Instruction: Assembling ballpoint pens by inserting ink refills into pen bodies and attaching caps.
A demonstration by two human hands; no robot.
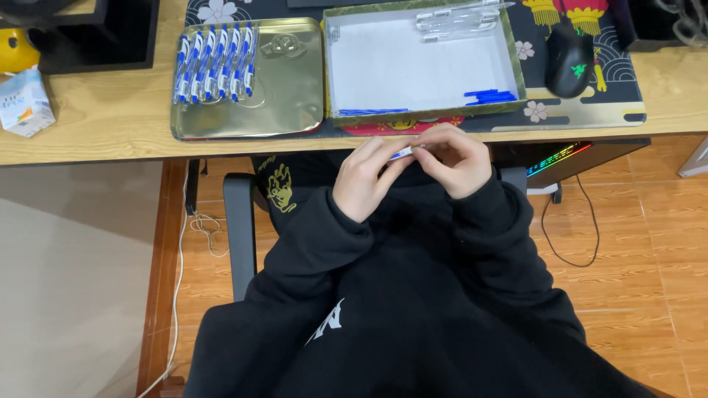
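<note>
Head view: small white-and-blue pen [404,152] pinched between both hands, held just below the front edge of the light wooden counter [96,118], over the lap. Long axis roughly left-right, tilted slightly up toward the right. Left hand [366,179] closed on the pen's left end, fingers [389,150] curled over the barrel, thumb underneath; right hand [456,160] closed on the right end, fingertips meeting the left's at mid-pen, so little of the pen shows. Both hands equally near, touching each other, wrists bent inward, black sleeves [317,236] drawn close to the body. Exact part under the right fingers hidden. On the counter, up and left of the hands: shallow gold metal tray [287,96] w/ a row of finished white-and-blue pens [214,63] lying side by side at its left end. Straight ahead: white-lined cardboard box lid w/ green rim [420,70] holding clear pen barrels [453,18] at the far edge, loose blue caps [490,96] at the near right, thin blue refills [372,112] along the near left. Black computer mouse [569,59] on a patterned mat, right of the box.
</note>
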